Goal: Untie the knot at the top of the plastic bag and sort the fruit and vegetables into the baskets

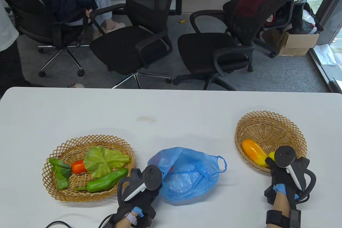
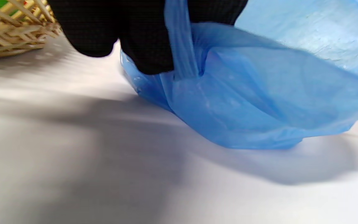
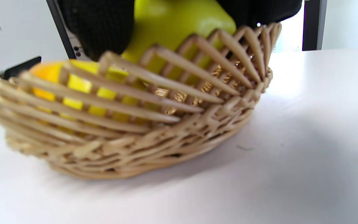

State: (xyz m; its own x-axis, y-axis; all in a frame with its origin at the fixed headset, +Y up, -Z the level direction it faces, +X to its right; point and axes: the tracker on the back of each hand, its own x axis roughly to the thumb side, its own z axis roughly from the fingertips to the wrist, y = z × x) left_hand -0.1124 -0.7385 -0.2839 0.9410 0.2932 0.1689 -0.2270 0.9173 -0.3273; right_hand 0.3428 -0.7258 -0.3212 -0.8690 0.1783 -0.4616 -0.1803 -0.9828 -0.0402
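The blue bag (image 1: 187, 174) lies untied and open on the worktop (image 1: 171, 110), between the two baskets. Its edge at 9 o'clock is pinched by the left hand (image 1: 141, 185). A yellow-green fruit (image 3: 179, 28) is gripped by the right hand (image 1: 290, 170) over the right basket (image 1: 267, 121), beside the mango (image 1: 253, 151). The sorting step seems nearly done. Next, the fruit should be let go, and the bag checked.
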